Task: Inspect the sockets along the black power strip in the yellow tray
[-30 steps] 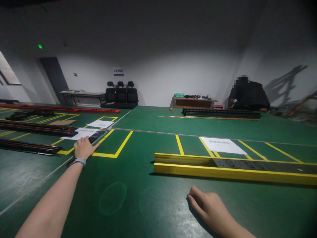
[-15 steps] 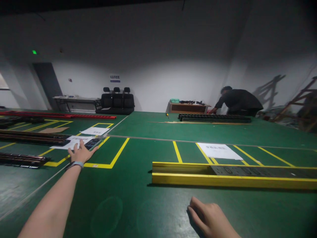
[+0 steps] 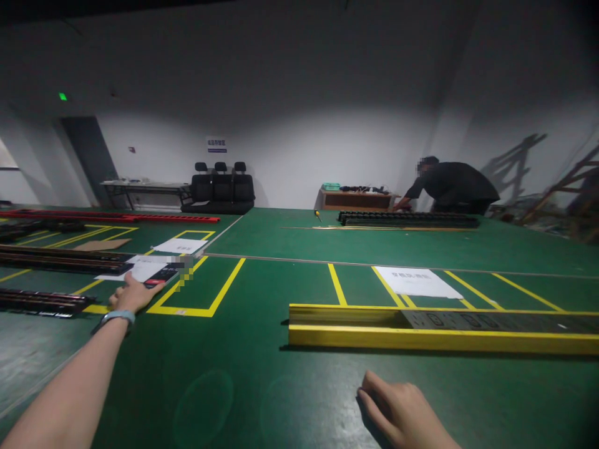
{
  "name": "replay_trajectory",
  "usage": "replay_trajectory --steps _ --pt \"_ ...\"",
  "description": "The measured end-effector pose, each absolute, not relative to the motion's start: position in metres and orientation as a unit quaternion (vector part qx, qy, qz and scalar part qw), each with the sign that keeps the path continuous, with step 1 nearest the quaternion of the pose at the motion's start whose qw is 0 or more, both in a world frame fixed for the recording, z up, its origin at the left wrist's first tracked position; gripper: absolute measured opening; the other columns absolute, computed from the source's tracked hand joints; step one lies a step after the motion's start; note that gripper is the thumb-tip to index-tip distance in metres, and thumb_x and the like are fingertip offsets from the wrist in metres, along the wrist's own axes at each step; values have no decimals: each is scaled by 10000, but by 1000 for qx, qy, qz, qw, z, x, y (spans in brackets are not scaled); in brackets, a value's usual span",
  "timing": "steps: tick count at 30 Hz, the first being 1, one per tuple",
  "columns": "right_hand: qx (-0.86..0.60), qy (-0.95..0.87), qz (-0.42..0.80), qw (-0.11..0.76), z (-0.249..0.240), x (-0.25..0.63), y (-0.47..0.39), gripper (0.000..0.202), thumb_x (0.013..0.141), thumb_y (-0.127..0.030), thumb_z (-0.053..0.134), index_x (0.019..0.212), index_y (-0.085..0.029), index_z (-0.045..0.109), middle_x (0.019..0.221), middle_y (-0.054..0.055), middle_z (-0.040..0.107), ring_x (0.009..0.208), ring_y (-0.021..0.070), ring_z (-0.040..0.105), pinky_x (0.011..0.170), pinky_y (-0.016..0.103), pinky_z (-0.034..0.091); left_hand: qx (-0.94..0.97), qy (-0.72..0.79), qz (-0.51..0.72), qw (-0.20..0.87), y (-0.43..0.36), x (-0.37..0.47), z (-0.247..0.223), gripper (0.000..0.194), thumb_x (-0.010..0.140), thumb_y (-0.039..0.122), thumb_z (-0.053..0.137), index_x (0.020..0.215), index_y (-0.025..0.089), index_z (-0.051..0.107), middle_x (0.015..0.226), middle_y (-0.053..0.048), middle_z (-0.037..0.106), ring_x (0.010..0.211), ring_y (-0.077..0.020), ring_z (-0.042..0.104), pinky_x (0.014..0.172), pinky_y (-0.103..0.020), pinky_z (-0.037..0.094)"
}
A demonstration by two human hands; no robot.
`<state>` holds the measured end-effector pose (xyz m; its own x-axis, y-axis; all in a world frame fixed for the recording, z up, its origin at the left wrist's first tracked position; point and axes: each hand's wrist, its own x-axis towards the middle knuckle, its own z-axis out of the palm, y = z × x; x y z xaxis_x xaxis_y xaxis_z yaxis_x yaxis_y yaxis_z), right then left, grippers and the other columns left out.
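My left hand (image 3: 133, 294), with a watch strap (image 3: 116, 317) at the wrist, is stretched out to the far left. Its fingers are apart beside the near end of a phone (image 3: 163, 274) with a lit screen, a red patch showing next to the thumb. Whether the fingertips press on the phone I cannot tell. Under the phone lies a white paper sheet (image 3: 110, 277). Loosely curled, my right hand (image 3: 402, 402) rests low on the green table (image 3: 262, 374), and nothing shows in it. Beyond that hand lies a long yellow channel (image 3: 397, 342) with a dark patterned strip inside.
Black rails (image 3: 60, 259) and a shorter dark bundle (image 3: 42, 302) lie at the left, red rails (image 3: 107, 216) behind. Another printed sheet (image 3: 416, 282) lies among yellow tape lines. At the back are a black ribbed bundle (image 3: 407, 220), a screwdriver (image 3: 317, 216) and a bending person (image 3: 458, 187).
My left hand has drawn back to the left and nearer to me, uncovering more of the phone, whose screen now looks brighter with a red patch. The right hand has hardly moved.
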<state>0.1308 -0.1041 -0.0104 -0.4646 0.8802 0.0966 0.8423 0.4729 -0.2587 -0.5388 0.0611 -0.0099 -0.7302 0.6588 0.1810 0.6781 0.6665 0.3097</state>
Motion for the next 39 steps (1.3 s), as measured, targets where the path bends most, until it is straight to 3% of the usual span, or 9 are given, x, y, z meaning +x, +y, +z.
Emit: replay_trajectory --steps 2,8,10,13,16,20,25,33,39 --pt "-508 -850 88 106 -10 131 -104 368 995 -437 271 837 -234 534 652 18 662 602 170 655 563 276 331 -333 -924 -189 14 64 -541 -5 1117 700 771 454 1479 73 62 1358 -363 419 1254 -498 441 917 -542 368" --pt "-511 -848 89 110 -10 130 -104 360 995 -427 282 831 -230 535 650 18 660 591 164 648 558 277 316 -308 -934 -181 19 56 -535 8 868 832 576 422 1431 -12 199 1390 -359 411 1335 -442 358 1011 -601 270" --pt "-512 -847 89 114 -11 130 -104 356 994 -426 287 831 -229 534 643 15 657 582 163 641 557 278 309 -320 -924 -189 89 47 -514 16 818 833 557 447 1381 -29 284 1380 -355 423 1334 -445 347 1027 -603 269" --pt "-514 -846 77 119 -13 131 -105 344 988 -420 302 824 -229 535 642 16 657 581 171 640 558 283 297 -443 -832 -238 236 35 -455 37 700 881 534 412 1299 -26 389 1310 -325 500 1249 -450 444 952 -586 383" --pt "-512 -846 77 128 -12 130 -105 329 984 -410 309 833 -229 539 647 14 660 584 174 640 563 279 298 -578 -731 -229 280 23 -369 56 602 951 476 317 1305 1 420 1324 -271 520 1249 -378 475 974 -530 419" --pt "-511 -846 72 136 -6 128 -105 296 972 -396 341 842 -233 552 649 7 662 589 177 639 565 268 299 -777 -534 -166 290 -11 -235 61 416 953 411 432 1322 233 505 1407 -43 535 1340 -205 432 1178 -396 252" --pt "-480 -855 71 184 -3 129 -106 235 954 -347 399 820 -225 549 645 -4 659 561 154 614 552 248 297 -882 -276 -122 363 -59 -102 49 385 965 228 382 1310 133 524 1414 -121 521 1330 -254 454 1140 -403 304" --pt "-361 -875 -102 307 0 137 -120 170 917 -217 443 783 -201 546 539 -17 586 452 119 507 537 263 287 -868 -264 -162 389 -62 -29 13 410 980 229 355 1341 110 509 1429 -140 508 1334 -257 459 1108 -398 351" --pt "-337 -867 -179 319 26 166 -102 186 932 -223 455 760 -218 526 676 20 616 606 145 536 616 263 372 -870 -269 -159 380 -72 -23 7 437 987 229 325 1375 95 475 1442 -144 492 1340 -257 451 1120 -390 341"
